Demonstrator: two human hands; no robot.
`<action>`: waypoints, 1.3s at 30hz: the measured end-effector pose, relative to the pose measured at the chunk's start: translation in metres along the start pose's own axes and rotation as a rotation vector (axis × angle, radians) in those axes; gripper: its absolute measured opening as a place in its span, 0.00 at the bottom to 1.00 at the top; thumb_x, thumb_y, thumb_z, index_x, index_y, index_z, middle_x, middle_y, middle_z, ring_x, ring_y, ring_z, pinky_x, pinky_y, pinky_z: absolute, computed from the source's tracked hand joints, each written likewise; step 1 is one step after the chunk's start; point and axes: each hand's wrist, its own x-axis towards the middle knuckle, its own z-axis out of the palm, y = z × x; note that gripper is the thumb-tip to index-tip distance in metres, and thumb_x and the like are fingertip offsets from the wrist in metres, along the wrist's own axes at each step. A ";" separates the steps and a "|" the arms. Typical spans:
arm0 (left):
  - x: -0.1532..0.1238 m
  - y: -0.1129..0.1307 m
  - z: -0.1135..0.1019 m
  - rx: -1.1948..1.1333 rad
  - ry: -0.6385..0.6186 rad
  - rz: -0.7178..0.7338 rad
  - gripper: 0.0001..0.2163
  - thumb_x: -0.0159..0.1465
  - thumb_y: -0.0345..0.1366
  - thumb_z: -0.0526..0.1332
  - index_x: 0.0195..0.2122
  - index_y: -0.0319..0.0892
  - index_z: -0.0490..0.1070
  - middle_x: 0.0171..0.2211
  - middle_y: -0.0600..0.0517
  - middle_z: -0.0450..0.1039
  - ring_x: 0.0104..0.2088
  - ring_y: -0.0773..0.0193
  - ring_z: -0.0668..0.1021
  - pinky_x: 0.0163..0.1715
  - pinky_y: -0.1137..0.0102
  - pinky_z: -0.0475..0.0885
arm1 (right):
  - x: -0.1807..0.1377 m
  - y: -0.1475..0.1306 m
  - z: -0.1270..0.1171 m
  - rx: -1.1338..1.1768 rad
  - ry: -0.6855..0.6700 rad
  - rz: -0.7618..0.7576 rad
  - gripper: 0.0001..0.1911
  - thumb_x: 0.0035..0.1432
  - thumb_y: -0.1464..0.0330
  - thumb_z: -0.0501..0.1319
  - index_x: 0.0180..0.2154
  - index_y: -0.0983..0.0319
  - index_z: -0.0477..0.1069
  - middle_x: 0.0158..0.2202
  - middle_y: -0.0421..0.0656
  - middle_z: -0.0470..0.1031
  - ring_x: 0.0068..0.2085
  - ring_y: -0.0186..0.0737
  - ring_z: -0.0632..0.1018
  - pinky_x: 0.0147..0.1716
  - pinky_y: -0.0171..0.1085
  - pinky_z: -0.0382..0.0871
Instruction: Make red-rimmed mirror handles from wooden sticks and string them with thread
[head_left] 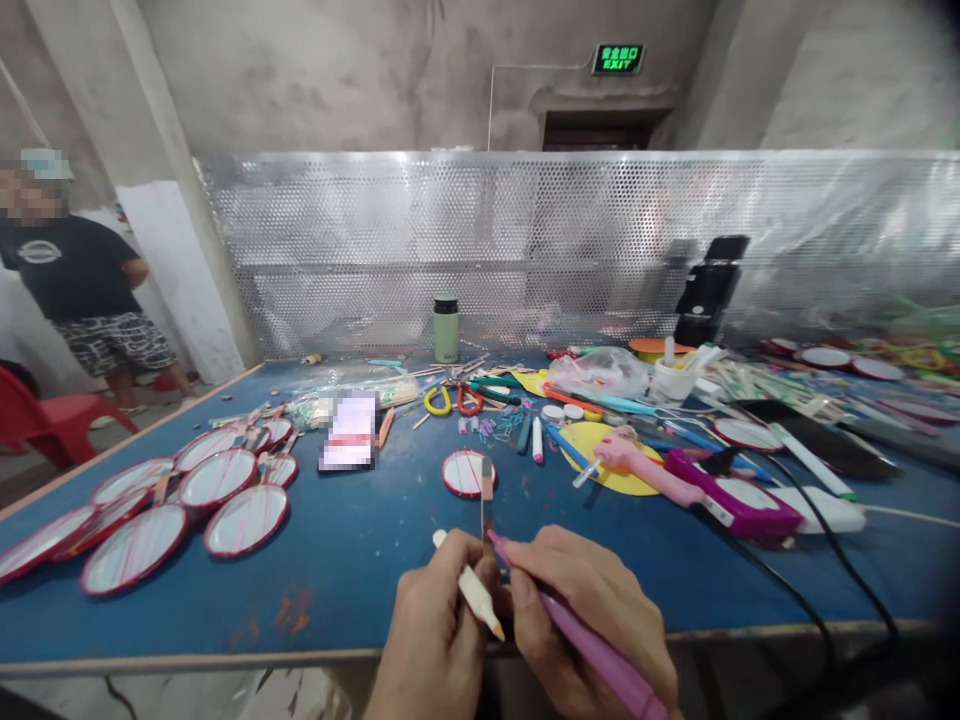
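My left hand (442,620) is closed around a flat wooden stick (487,485) and also holds a white marker (478,600) with its orange tip pointing down. The stick's upper end overlaps the right edge of a small round white disc (463,474) with a red rim; whether the two are joined I cannot tell. In my right hand (592,610) is a pink-purple marker (592,650). Its tip points at the stick, close to my left fingers. The lower part of the stick is hidden by my hands.
Several red-rimmed white discs (135,548) overlap on the left. Beyond lie a phone (349,432), scissors (438,402) and a green bottle (445,330). To the right are a pink-purple glue gun (720,495), its black cable (780,575) and a cup of markers (673,381). A person (82,270) stands far left.
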 end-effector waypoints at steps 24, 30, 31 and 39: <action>-0.003 0.003 0.004 -0.070 0.075 -0.059 0.14 0.68 0.45 0.52 0.30 0.42 0.66 0.22 0.57 0.64 0.23 0.69 0.64 0.25 0.75 0.59 | -0.002 0.000 -0.002 -0.036 0.020 0.024 0.10 0.54 0.78 0.59 0.38 0.62 0.73 0.27 0.41 0.79 0.28 0.37 0.81 0.26 0.33 0.75; -0.003 0.004 0.003 -0.069 0.057 -0.083 0.14 0.68 0.45 0.51 0.32 0.42 0.66 0.23 0.57 0.66 0.23 0.70 0.66 0.26 0.76 0.60 | -0.003 0.000 -0.001 -0.023 0.017 0.016 0.10 0.54 0.79 0.59 0.37 0.63 0.73 0.27 0.42 0.79 0.28 0.37 0.80 0.27 0.33 0.74; -0.003 0.004 0.002 -0.066 0.043 -0.082 0.14 0.68 0.45 0.51 0.32 0.42 0.66 0.23 0.57 0.66 0.24 0.70 0.66 0.26 0.76 0.60 | -0.003 0.000 -0.001 -0.027 0.021 0.012 0.10 0.54 0.79 0.59 0.37 0.63 0.73 0.28 0.42 0.79 0.29 0.37 0.80 0.28 0.33 0.74; -0.003 0.005 0.003 -0.061 0.053 -0.103 0.15 0.68 0.46 0.51 0.31 0.42 0.66 0.22 0.58 0.64 0.23 0.70 0.64 0.25 0.76 0.58 | -0.001 0.000 0.000 -0.020 0.027 0.010 0.10 0.53 0.80 0.59 0.37 0.64 0.73 0.27 0.42 0.78 0.28 0.36 0.80 0.28 0.33 0.74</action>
